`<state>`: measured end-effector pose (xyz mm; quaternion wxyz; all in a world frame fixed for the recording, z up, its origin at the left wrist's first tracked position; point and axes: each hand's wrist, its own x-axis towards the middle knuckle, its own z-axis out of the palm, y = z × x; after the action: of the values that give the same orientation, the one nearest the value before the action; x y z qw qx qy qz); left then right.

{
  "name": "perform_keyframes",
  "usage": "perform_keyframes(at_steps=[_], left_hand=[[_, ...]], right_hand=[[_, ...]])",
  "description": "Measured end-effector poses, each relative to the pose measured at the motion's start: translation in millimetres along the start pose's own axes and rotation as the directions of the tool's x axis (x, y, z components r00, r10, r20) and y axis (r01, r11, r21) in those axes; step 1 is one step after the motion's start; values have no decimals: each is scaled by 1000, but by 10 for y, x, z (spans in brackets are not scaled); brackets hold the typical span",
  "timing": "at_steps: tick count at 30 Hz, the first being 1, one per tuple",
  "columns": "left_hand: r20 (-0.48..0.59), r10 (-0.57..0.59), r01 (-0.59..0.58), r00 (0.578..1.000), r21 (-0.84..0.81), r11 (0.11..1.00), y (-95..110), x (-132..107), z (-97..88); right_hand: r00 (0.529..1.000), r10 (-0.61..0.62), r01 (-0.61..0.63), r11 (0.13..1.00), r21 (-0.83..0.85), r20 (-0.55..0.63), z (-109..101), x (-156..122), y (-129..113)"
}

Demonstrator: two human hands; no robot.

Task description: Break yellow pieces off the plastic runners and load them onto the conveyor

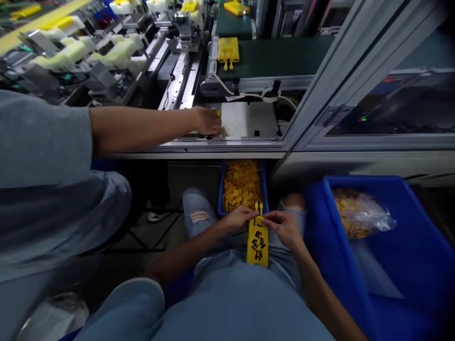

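A yellow power bank point(258, 245) with black brush-style characters lies in front of my lap, its two short yellow connectors pointing away from me. My left hand point(239, 218) is closed in a pinch at its far left corner, near the connectors. From the other side, my right hand point(284, 227) pinches a small flat yellow piece point(260, 220) against the power bank's far end. The fingertips partly cover where piece and power bank meet. Just beyond my hands, between my knees, is a blue bin point(221, 192) full of small yellow pieces point(241, 182).
A co-worker's arm point(145, 125) reaches across from the left onto the machine ledge. Another yellow power bank point(228, 51) rests on the green conveyor point(280, 57). To my right stands a large blue crate point(408, 265) holding a clear plastic bag point(371, 213) of yellow pieces.
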<state>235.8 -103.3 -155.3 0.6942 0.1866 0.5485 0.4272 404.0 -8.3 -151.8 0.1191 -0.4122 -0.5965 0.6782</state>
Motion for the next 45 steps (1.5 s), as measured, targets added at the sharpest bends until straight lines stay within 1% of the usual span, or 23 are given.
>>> perform_keyframes(at_steps=[2,4,6,11,15,17,20,22,24,25,27,29,31,33,35,38,39,43,45], left_hand=[[10,5,-5,1000,-21,1000,-1,2,-2],[12,9,-8,1000,-23,1000,-5,6,1],[14,17,-17,1000,-24,1000,-10,10,3],[24,47,-48,999,10,999,0,7,-11],[29,34,-35,999,40,999,36,-15,-3],[60,43,-46,997,50,998,64,-38,10],[117,79,-90,990,88,992,113,-86,19],[129,99,-116,987,127,985,148,-126,11],[133,128,-150,983,170,974,184,-182,0],[146,141,-168,979,192,967,202,-219,-2],[189,164,-205,968,222,953,238,-310,10],[220,190,-240,957,232,943,270,-411,49],[192,219,-264,957,256,930,290,-497,101],[131,227,-257,965,301,918,295,-548,143],[111,221,-244,969,301,922,284,-563,161],[146,227,-255,963,225,940,238,-547,146],[141,228,-254,964,208,945,215,-538,136],[53,227,-233,972,180,956,107,-487,87],[14,235,-234,972,159,959,62,-459,42]], right_hand=[[999,-51,51,990,-133,4,35,-25,11],[993,-121,116,959,-257,-3,40,-32,6],[984,-177,167,930,-329,-1,27,-31,-3],[969,-247,232,901,-366,8,-9,-18,-11],[936,-350,327,840,-432,28,-16,5,-46],[929,-368,346,826,-445,41,-28,14,-74],[936,-343,343,845,-411,76,-56,12,-106],[945,-318,322,872,-369,74,-69,-4,-115],[966,-254,254,919,-302,42,-69,-36,-115],[978,-204,210,943,-260,50,-63,-58,-115],[984,-105,131,974,-186,145,-44,-110,-115],[961,-61,105,983,-151,270,-17,-162,-119],[943,-60,122,977,-174,326,15,-200,-127],[944,-72,149,964,-221,322,55,-220,-135],[951,-93,175,948,-266,296,106,-226,-145],[955,-128,208,932,-295,269,190,-237,-164],[953,-137,219,927,-304,269,216,-244,-172],[948,-165,250,914,-319,271,272,-243,-173],[947,-155,239,925,-294,282,261,-163,-127]])
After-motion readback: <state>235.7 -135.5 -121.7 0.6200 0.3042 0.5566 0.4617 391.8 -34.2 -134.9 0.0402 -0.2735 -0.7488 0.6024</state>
